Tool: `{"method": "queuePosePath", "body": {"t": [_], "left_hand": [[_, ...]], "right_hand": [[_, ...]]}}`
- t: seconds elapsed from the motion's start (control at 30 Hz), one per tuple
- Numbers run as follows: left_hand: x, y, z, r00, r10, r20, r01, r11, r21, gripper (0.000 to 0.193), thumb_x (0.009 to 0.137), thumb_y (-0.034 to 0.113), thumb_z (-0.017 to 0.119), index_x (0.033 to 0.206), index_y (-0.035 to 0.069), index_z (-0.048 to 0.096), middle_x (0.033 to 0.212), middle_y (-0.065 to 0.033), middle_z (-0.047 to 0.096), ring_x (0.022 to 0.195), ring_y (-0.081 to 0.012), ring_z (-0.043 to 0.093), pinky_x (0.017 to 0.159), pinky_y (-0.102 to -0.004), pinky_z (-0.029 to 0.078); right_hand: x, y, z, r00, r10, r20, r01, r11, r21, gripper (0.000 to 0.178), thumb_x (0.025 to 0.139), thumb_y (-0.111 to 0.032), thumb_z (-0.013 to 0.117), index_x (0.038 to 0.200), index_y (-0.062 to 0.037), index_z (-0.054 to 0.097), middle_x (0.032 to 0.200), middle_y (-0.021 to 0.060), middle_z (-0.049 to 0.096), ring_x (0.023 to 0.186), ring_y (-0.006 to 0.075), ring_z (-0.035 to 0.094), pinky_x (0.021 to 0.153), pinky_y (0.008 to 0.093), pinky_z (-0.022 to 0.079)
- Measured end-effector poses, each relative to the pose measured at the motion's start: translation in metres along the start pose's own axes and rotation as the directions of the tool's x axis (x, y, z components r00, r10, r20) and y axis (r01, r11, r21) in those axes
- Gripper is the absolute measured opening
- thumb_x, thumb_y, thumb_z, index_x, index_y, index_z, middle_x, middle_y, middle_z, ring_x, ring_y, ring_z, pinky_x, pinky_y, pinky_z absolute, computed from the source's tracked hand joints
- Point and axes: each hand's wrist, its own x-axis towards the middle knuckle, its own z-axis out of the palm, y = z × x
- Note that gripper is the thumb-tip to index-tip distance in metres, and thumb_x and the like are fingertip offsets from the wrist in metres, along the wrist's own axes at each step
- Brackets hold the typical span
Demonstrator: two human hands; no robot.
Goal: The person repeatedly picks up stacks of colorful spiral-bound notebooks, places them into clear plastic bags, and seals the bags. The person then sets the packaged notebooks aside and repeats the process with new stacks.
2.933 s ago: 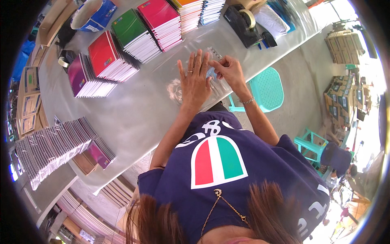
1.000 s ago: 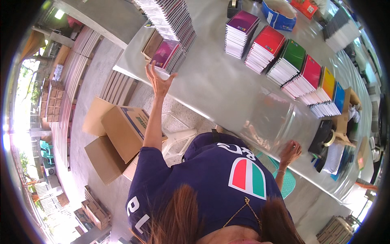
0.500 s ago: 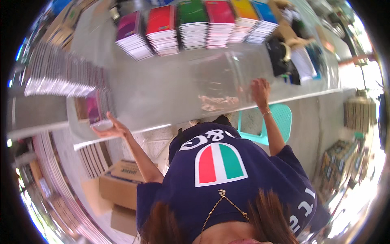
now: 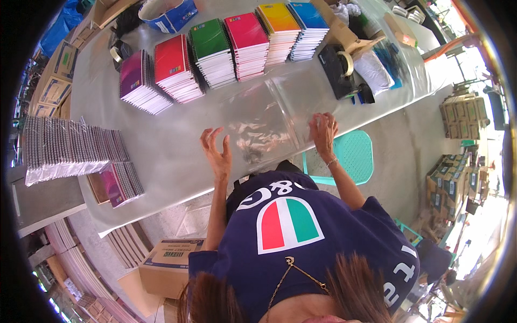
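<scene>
A clear plastic bag point(image 4: 258, 121) lies flat on the grey covered table point(image 4: 177, 145) in front of me. My left hand point(image 4: 217, 152) hovers at its left side with fingers spread and nothing in them. At the right edge of the plastic is my right hand point(image 4: 323, 134), its fingers apart and bent, holding nothing I can see. Behind the bag stands a row of spiral notebook stacks: purple point(image 4: 134, 72), red point(image 4: 172, 56), green point(image 4: 210, 37), pink point(image 4: 246, 31), yellow point(image 4: 278, 19) and blue point(image 4: 308, 17).
Wrapped spiral notebooks point(image 4: 75, 145) are piled at the table's left end. A black tape dispenser point(image 4: 335, 70) and a white plastic bundle point(image 4: 375, 72) lie at the right. A turquoise stool point(image 4: 355, 156) stands under the front edge, and a cardboard box point(image 4: 169, 264) sits at lower left.
My left hand has moved right, from beside the wrapped notebooks to the plastic bag's left side. My right hand stays near the bag's right edge. The whole view has shifted.
</scene>
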Motion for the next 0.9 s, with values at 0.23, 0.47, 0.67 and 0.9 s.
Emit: {"method": "queuePosePath", "body": {"t": [0.23,0.47,0.67,0.9], "left_hand": [[0.002,0.003,0.035,0.994,-0.107,-0.029,0.108,0.994,0.020,0.028,0.086,0.006,0.067,0.114,0.010,0.064,0.121,-0.0140,0.048,0.118,-0.0306,0.047,0.098,-0.0446,0.041],[0.012,0.028,0.056,0.985,-0.102,-0.143,0.110,0.993,0.048,0.024,0.086,0.003,0.065,0.110,0.007,0.064,0.111,-0.0104,0.060,0.114,-0.0308,0.049,0.098,-0.0437,0.040],[0.033,0.028,0.057,0.968,-0.121,-0.218,0.134,0.990,0.048,0.024,0.087,0.005,0.064,0.112,0.007,0.063,0.114,-0.0079,0.060,0.115,-0.0295,0.049,0.098,-0.0434,0.041],[0.030,0.028,0.051,0.857,-0.420,-0.300,0.326,0.891,-0.314,0.021,0.094,0.015,0.061,0.113,0.006,0.062,0.120,-0.0071,0.056,0.117,-0.0213,0.049,0.096,-0.0433,0.042]], "right_hand": [[0.031,0.002,-0.023,0.984,-0.009,0.179,0.014,1.000,-0.027,0.025,0.087,-0.021,0.065,0.111,-0.0136,0.063,0.121,0.0110,0.054,0.116,0.0330,0.046,0.100,0.0481,0.031],[0.236,-0.052,-0.069,0.817,-0.500,-0.288,0.564,0.797,0.215,0.033,0.081,-0.017,0.071,0.112,-0.0074,0.062,0.109,0.0141,0.058,0.106,0.0342,0.053,0.093,0.0432,0.041],[0.323,-0.067,-0.071,0.742,-0.671,0.010,0.665,0.738,0.115,0.044,0.078,-0.027,0.075,0.115,-0.0080,0.061,0.110,0.0140,0.060,0.106,0.0339,0.056,0.092,0.0425,0.047],[0.339,-0.074,-0.081,0.625,-0.765,0.155,0.770,0.637,0.039,0.040,0.087,-0.028,0.066,0.122,-0.0098,0.056,0.109,0.0149,0.059,0.103,0.0331,0.059,0.089,0.0423,0.049]]}}
